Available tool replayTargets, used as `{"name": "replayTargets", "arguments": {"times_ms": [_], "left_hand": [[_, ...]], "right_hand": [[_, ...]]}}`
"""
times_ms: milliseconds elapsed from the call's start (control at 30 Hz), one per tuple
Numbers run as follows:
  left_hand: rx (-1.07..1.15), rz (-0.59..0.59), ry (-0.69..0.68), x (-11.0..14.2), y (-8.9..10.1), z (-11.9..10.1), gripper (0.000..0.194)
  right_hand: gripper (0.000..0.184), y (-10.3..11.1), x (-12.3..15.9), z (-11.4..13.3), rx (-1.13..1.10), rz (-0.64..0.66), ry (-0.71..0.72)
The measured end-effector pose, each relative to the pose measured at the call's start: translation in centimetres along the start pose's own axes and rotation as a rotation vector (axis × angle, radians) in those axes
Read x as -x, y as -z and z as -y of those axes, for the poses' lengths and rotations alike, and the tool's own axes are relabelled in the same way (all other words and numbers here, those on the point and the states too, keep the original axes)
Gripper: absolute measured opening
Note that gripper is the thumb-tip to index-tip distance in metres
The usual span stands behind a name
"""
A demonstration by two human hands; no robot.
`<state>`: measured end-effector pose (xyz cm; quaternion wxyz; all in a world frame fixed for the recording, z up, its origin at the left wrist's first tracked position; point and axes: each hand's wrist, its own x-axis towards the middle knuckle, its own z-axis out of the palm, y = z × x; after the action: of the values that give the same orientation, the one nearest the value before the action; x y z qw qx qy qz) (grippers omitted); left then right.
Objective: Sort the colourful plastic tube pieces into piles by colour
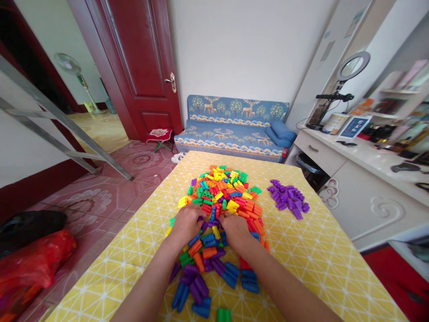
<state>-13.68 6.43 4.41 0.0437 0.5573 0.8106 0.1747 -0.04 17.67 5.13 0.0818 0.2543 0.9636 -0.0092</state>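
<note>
A large heap of multicoloured plastic building blocks, shaped like joined tubes, covers the middle of the table. My left hand reaches into its near left part, fingers curled down at a purple block. Opposite it, my right hand has its fingers bent in among the blocks, and its fingertips are partly hidden. A blue block stands between the two hands. Nearer to me lie loose purple blocks, blue blocks and a green block. A separate pile of purple blocks sits to the right.
A yellow patterned cloth covers the table. Beyond it stands a blue sofa, with a red stool to its left. A white cabinet flanks the right side. On the left are a metal ladder and a red bag.
</note>
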Motion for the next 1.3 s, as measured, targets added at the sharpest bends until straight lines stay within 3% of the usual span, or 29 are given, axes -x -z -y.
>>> {"name": "replayTargets", "arguments": {"times_ms": [67,200,367,467,567,633,700,800,900,1000,1100,1200,1300], "left_hand": [[-0.066,0.051,0.053,0.1,0.2,-0.2,0.026],[-0.135,0.134,0.148,0.4,-0.2,-1.1,0.043],[-0.185,0.128,0.161,0.5,-1.1,-1.9,0.033],[-0.162,0.090,0.147,0.4,-1.8,-1.6,0.030],[-0.130,0.072,0.155,0.2,-2.2,-1.2,0.028],[-0.089,0.071,0.158,0.0,-2.5,-1.0,0.024],[-0.031,0.053,0.154,-0.1,-2.7,-0.8,0.021],[0.067,-0.006,0.157,-0.1,-3.1,-0.6,0.021],[0.203,-0.091,0.157,-0.1,-3.3,-0.2,0.018],[0.417,-0.180,0.151,-0.4,-3.4,0.3,0.017],[0.657,-0.259,0.146,-0.7,-3.6,1.0,0.021],[0.849,-0.296,0.134,-0.9,-4.1,1.5,0.023],[0.956,-0.308,0.161,-0.8,-4.4,1.6,0.025]], "right_hand": [[0.038,-0.1,-0.5,0.2,0.003,0.012,-0.016],[0.036,-0.5,-0.9,0.6,-0.004,0.010,-0.026],[0.029,-1.0,0.1,-0.1,-0.071,-0.066,0.017],[0.031,-1.5,1.0,-0.9,-0.352,-0.262,-0.002],[0.034,-1.9,2.1,-1.4,-0.901,-0.365,-0.071],[0.034,-2.1,3.1,-1.5,-1.372,-0.250,-0.105],[0.038,-2.2,4.0,-1.5,-1.781,-0.017,-0.109],[0.038,-2.4,5.4,-1.4,-2.003,0.228,-0.075],[0.029,-2.3,6.6,-1.1,-1.674,0.165,-0.061],[0.022,-1.7,7.5,-0.3,-1.033,-0.006,-0.001],[0.048,-1.1,8.0,1.3,-0.488,0.028,0.040],[0.066,-1.0,7.7,2.9,-0.243,0.111,0.036],[0.062,-1.6,6.8,3.5,-0.191,0.091,0.040]]}}
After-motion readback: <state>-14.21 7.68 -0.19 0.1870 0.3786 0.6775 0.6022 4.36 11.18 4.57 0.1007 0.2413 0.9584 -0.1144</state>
